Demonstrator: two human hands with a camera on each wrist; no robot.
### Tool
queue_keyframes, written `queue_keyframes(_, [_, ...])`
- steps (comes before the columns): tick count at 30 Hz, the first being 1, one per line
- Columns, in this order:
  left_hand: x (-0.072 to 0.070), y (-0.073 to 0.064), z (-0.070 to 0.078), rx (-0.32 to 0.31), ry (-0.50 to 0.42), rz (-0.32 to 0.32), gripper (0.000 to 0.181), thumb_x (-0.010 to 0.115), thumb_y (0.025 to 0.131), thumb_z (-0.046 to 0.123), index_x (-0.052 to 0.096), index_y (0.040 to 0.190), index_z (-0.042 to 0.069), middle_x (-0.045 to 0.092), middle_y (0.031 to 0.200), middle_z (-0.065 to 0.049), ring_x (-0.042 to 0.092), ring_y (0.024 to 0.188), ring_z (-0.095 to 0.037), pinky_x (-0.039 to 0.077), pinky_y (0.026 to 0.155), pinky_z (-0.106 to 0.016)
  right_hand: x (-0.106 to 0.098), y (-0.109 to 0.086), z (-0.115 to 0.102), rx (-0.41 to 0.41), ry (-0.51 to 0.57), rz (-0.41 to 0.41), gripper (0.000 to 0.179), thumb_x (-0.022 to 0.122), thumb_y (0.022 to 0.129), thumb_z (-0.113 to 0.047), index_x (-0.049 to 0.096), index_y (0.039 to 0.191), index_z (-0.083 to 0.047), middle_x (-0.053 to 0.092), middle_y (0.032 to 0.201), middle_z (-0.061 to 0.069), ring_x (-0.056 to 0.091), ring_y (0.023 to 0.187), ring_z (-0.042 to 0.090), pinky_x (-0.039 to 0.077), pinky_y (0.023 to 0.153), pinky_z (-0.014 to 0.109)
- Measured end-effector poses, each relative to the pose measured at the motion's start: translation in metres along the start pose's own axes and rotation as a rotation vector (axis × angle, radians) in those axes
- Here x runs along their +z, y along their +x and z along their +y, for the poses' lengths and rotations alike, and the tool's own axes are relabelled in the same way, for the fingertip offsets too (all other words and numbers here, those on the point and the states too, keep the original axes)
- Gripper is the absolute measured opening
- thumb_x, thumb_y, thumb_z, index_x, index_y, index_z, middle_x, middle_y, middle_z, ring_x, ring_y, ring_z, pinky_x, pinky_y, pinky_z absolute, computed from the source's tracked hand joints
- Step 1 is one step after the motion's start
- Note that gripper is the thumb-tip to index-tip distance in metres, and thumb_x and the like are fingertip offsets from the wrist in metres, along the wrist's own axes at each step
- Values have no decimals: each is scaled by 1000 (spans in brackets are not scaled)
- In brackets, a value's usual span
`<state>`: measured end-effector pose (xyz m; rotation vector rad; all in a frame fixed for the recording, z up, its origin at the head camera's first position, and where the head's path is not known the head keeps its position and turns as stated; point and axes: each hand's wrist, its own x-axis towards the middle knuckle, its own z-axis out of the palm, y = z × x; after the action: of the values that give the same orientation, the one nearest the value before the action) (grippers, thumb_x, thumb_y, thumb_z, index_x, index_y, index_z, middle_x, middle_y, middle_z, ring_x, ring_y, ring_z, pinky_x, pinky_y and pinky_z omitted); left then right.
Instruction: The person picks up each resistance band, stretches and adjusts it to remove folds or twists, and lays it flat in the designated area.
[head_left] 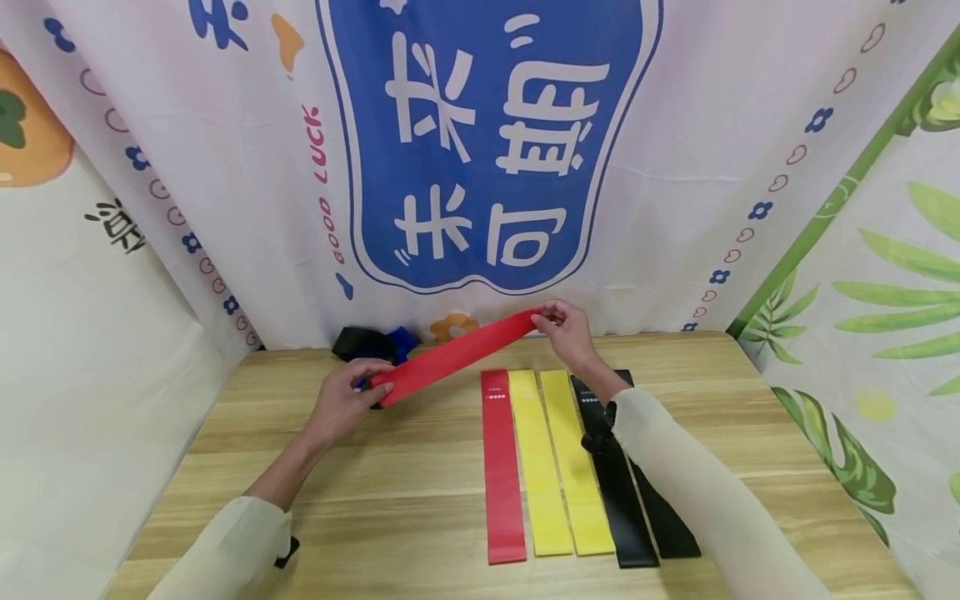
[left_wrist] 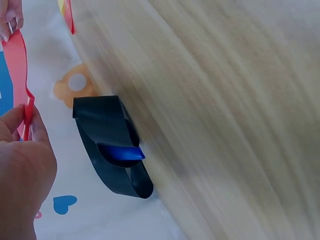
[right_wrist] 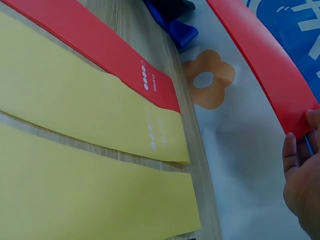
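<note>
A red resistance band (head_left: pixel 457 354) is stretched out flat above the table between both hands. The left hand (head_left: pixel 341 404) pinches its lower left end between thumb and fingers. At the higher end, the right hand (head_left: pixel 570 337) pinches the band, as the right wrist view also shows. Below the right hand and forearm, another red resistance band (head_left: pixel 504 483) lies flat, its printed end reading "Heavy" in the right wrist view. Beside it lie two yellow bands (head_left: pixel 546 483) and two black bands (head_left: pixel 626 508), the black ones partly hidden by the right arm.
Near the left hand, at the table's back edge, sits a loosely curled black band (left_wrist: pixel 102 117) with a blue band (left_wrist: pixel 120 152) inside and behind it. A printed curtain (head_left: pixel 637 275) hangs right behind the wooden table (head_left: pixel 405 517); more printed cloth flanks both sides.
</note>
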<state>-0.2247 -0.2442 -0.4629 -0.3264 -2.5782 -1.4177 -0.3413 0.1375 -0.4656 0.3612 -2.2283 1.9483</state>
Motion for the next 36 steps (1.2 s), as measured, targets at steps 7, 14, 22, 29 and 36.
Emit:
queue_keyframes(7, [-3,-13,-1,-52,-50,-97,36,77,97,4,72,132,6,74,124,-17,68,100,-21,57,74,-22,5,-1,-3,-33,-2,-12,19,73,100,-7,73,117,3,71,105,17,66,91,27,62,80,30])
queue_keyframes(14, [-2,-29,4,-104,-81,-166,27,77,98,10,78,124,14,72,130,-10,66,118,-27,58,84,-22,9,0,-6,-34,55,-34,26,75,98,-4,71,121,6,71,103,19,69,82,17,65,78,37])
queue_keyframes(22, [-2,-47,11,-75,-59,-228,21,80,95,12,82,115,18,73,126,-5,65,125,-29,57,96,-27,15,-1,-11,-70,42,-40,25,76,96,-1,69,119,5,74,104,18,71,82,16,65,80,45])
queue_keyframes(29, [3,-63,12,-82,-89,-286,20,80,96,12,82,115,15,75,124,-6,68,121,-26,58,92,-23,23,-3,-13,-105,-26,-93,11,75,96,1,75,107,4,74,102,19,72,87,36,65,78,34])
queue_keyframes(36, [15,-75,12,-58,-92,-367,17,78,97,14,82,114,13,76,121,-7,71,111,-15,58,92,-24,29,-7,-17,-84,-48,-126,15,74,98,-4,80,112,1,77,110,18,71,95,43,62,76,23])
